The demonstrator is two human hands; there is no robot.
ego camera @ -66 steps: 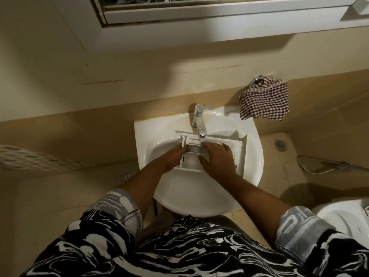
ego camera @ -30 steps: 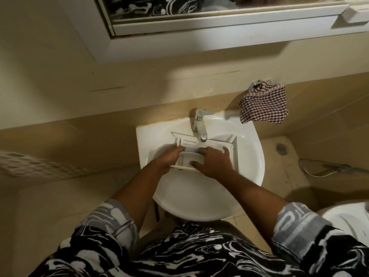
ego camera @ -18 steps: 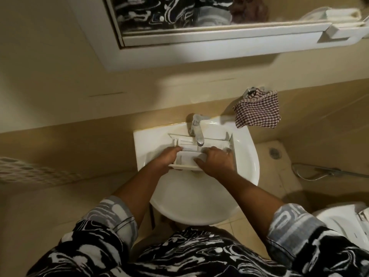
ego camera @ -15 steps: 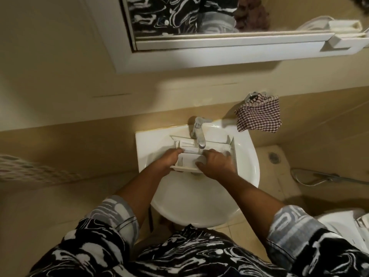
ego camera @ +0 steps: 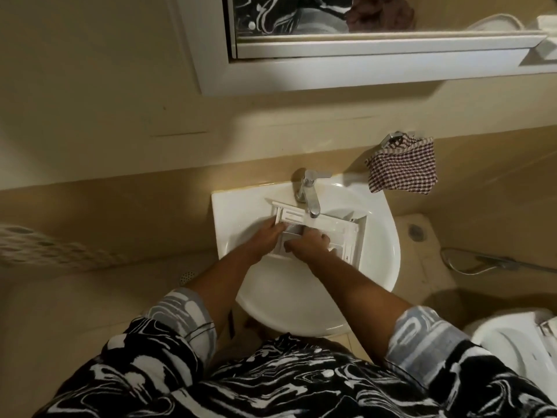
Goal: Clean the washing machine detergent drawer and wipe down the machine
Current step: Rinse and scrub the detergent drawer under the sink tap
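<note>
The white plastic detergent drawer (ego camera: 346,230) lies across the bowl of a white sink (ego camera: 382,254), right under the chrome tap (ego camera: 310,196). My left hand (ego camera: 265,236) grips the drawer's left edge, fingers curled over it. My right hand (ego camera: 307,244) lies in the drawer's middle compartment with fingers bent onto the plastic; whether it holds anything there is hidden. The washing machine is out of view.
A checked cloth (ego camera: 404,168) hangs on a wall hook right of the tap. A white-framed mirror (ego camera: 361,49) sits above. A toilet (ego camera: 512,342) stands at lower right, a hose (ego camera: 482,263) lies on the tiled floor beside it.
The drawer has shifted slightly in the sink and my right hand has slid leftwards within it. My head has tilted up, bringing more of the mirror into view.
</note>
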